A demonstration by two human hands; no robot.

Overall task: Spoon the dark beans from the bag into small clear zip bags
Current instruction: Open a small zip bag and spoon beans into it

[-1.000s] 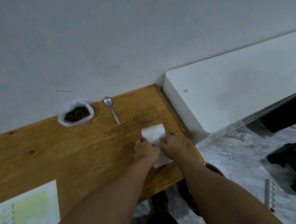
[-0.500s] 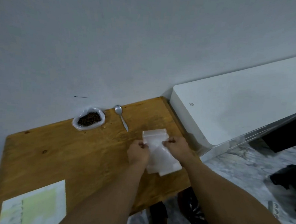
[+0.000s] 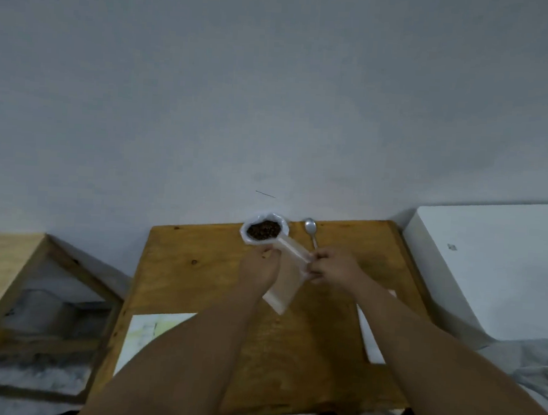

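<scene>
Bean bag point(image 3: 248, 238): white plastic, mouth rolled open, upright at the tabletop's point(image 3: 198, 267) far edge. Dark beans point(image 3: 262, 230) fill it near the rim. Spoon point(image 3: 311, 233): metal, lying flat just right of the bean bag, bowl toward the wall, handle end hidden. Zip bag point(image 3: 289, 272): small, clear, looks empty, held tilted above the tabletop just in front of the bean bag. Left hand point(image 3: 259, 267) grips its top left corner, right hand point(image 3: 333, 267) pinches its top right.
</scene>
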